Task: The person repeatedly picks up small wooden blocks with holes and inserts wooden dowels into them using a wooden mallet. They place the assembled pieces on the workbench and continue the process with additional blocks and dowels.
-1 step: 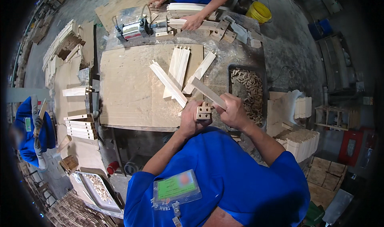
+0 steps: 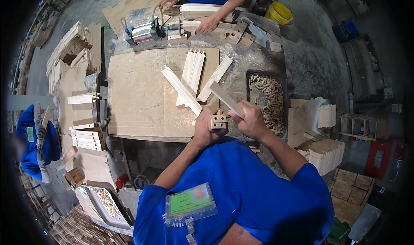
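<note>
Holding a small wooden block [image 2: 218, 120] upright, left hand [image 2: 206, 130] grips it from below at the worktop [image 2: 138, 98] near edge. Right hand [image 2: 251, 120] clasps a slat [image 2: 226, 99], its lower end touching the block. Dowel tray [image 2: 282, 79] at 2 o'clock. Loose slats [image 2: 192, 74] at 12.

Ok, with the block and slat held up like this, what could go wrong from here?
1. The left hand grips the small wooden block in mid-air, unsupported; it could slip during joining.
2. The long slat in the right hand juts over the loose slats and might knock them.
3. The dowel tray sits near the right elbow.
</note>
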Demonstrator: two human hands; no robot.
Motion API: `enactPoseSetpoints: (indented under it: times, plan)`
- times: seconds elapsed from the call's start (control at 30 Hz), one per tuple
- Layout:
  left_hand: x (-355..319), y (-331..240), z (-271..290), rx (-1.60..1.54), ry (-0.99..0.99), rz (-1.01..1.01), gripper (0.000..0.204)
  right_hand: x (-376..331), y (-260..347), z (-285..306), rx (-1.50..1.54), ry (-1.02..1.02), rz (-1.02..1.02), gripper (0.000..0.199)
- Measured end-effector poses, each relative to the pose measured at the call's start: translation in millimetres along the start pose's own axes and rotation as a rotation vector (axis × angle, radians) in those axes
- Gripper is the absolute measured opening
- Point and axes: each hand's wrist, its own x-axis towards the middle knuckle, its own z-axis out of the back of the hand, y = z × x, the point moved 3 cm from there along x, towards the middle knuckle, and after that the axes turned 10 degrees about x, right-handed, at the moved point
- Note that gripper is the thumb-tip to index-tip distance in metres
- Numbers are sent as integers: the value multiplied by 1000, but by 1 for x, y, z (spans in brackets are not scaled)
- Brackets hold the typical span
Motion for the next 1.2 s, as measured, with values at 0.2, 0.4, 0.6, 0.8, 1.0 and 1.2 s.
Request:
enactPoseSetpoints:
  times: [0.2, 0.4, 0.6, 0.8, 1.0, 1.2]
  plan:
    - [-11, 3, 6, -1, -138, 212, 51, -4, 6, 13, 604, -54, -450, 12]
    - [-3, 10, 18, -7, -224, 208, 61, 29, 38, 28, 261, 15, 34, 15]
    - [-4, 13, 21, -69, -227, 222, 59, 77, 69, 14, -31, 273, 226, 17]
    - [-5, 19, 18, -35, -236, 184, 48, 96, 55, -11, -273, 431, 401, 2]
    - [-4, 16, 20, 75, -197, 169, 47, 100, 59, -17, -382, 520, 432, 5]
    - [-3, 17, 19, 40, -237, 121, 50, 99, 66, -26, -418, 533, 498, 8]
